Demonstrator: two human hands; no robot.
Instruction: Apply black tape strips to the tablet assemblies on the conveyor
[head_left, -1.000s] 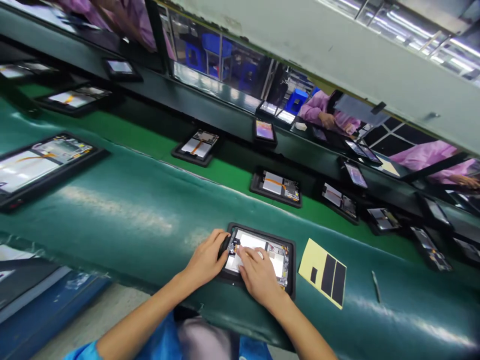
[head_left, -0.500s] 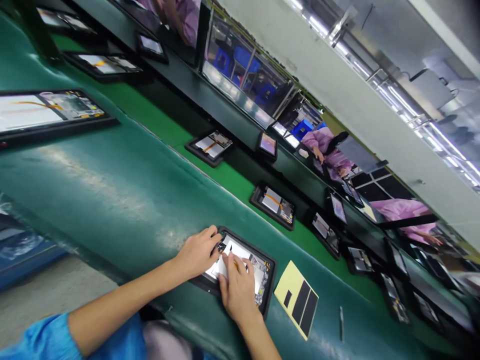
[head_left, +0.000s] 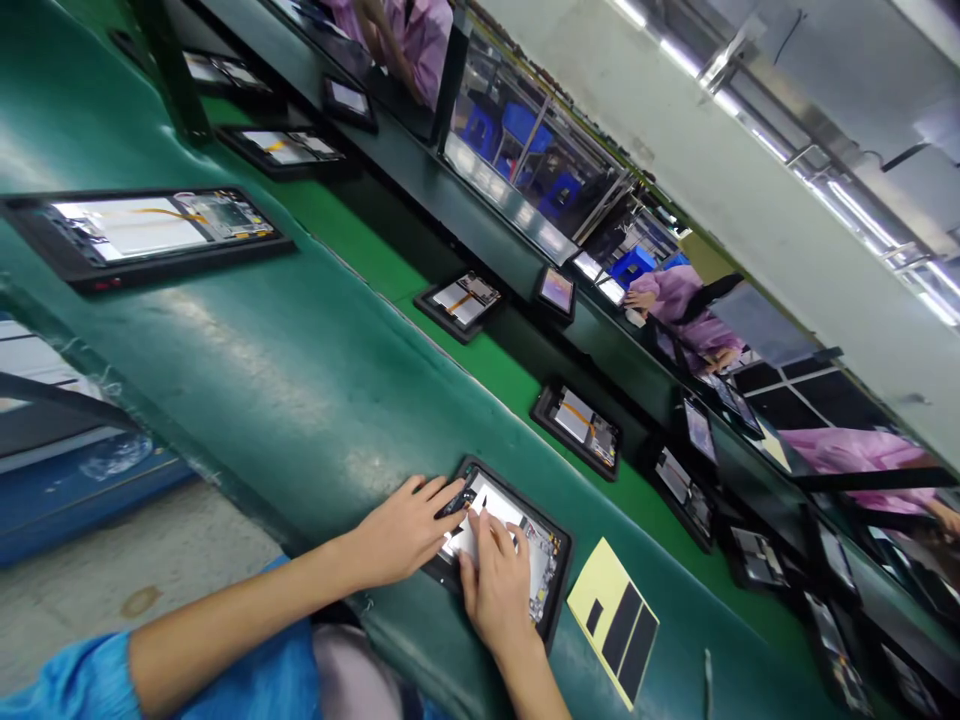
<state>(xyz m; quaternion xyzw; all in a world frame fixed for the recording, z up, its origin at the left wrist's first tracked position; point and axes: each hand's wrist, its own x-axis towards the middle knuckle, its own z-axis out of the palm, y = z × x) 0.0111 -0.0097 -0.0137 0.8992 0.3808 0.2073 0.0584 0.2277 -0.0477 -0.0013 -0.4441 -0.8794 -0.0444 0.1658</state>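
On the green bench (head_left: 285, 400), the black tray (head_left: 562, 585) lies right in front of me, the opened tablet (head_left: 541, 566) in it, long axis slanting from upper left down to lower right. Both my hands are on it: my left hand (head_left: 397, 532) is nearer the left end, fingers extended and slightly apart, gripping nothing that shows; my right hand (head_left: 501, 592) reaches over the middle, fingers bunched with the tips at the pale panel (head_left: 495, 500). Whether they pinch anything I cannot tell.
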